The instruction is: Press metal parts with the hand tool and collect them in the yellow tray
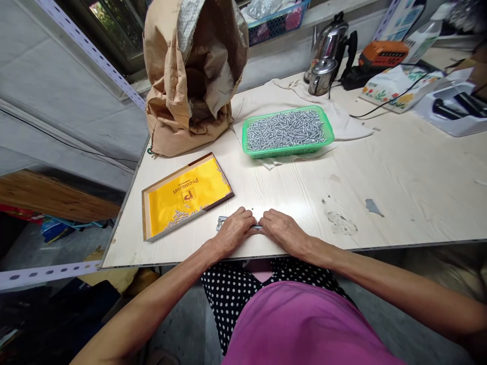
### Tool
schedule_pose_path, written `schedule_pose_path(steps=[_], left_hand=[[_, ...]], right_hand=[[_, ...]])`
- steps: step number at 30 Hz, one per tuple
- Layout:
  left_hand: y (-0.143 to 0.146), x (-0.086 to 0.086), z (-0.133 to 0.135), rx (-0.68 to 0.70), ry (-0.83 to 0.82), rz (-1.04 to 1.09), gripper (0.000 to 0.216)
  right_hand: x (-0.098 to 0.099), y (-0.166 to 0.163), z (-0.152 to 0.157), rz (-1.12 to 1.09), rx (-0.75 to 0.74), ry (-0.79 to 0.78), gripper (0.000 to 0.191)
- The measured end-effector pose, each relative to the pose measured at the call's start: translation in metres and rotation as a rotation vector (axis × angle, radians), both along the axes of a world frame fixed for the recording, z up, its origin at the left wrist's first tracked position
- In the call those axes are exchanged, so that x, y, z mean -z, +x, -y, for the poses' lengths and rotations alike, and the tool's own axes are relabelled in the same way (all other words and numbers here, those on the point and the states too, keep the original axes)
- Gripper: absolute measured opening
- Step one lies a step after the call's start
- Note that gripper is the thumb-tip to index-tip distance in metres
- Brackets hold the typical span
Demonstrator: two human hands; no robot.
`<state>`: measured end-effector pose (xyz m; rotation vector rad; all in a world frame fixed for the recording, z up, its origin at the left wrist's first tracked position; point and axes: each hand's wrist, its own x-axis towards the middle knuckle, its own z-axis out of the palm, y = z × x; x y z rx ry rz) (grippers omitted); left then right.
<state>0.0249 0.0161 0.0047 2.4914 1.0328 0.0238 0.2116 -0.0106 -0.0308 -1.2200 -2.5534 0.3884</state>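
My left hand (236, 229) is closed on a slim grey metal piece (221, 222) at the table's front edge. Its flat end, which seems to have small holes, sticks out to the left of that hand. My right hand (283, 230) grips the same piece farther right, fingers bent over it. A short stretch of metal shows between the two hands; the rest is covered by fingers. To the left lies a shallow box (186, 195) with a yellow lining and several small metal pins or screws (178, 218) along its near side.
A green basket (289, 150) full of small metal screws rests on a white cloth (348, 128). Behind the box stands a large brown paper bag (167, 101). A metal kettle (330, 40), a small metal pot (321, 76) and an orange battery (384, 53) occupy the back right.
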Motion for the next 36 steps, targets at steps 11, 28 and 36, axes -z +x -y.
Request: schedule_pose_path(steps=[11, 28, 36], left_hand=[[-0.002, 0.023, 0.071, -0.079, 0.269, 0.105, 0.039], [-0.004, 0.041, 0.09, -0.132, 0.111, 0.205, 0.047], [-0.005, 0.029, 0.093, -0.059, 0.233, 0.203, 0.04]], right_hand=[[-0.011, 0.026, -0.029, 0.006, 0.071, -0.028, 0.018], [-0.038, -0.094, -0.038, 0.12, -0.626, 0.12, 0.013], [-0.029, -0.119, -0.046, -0.132, -0.513, 0.107, 0.012]])
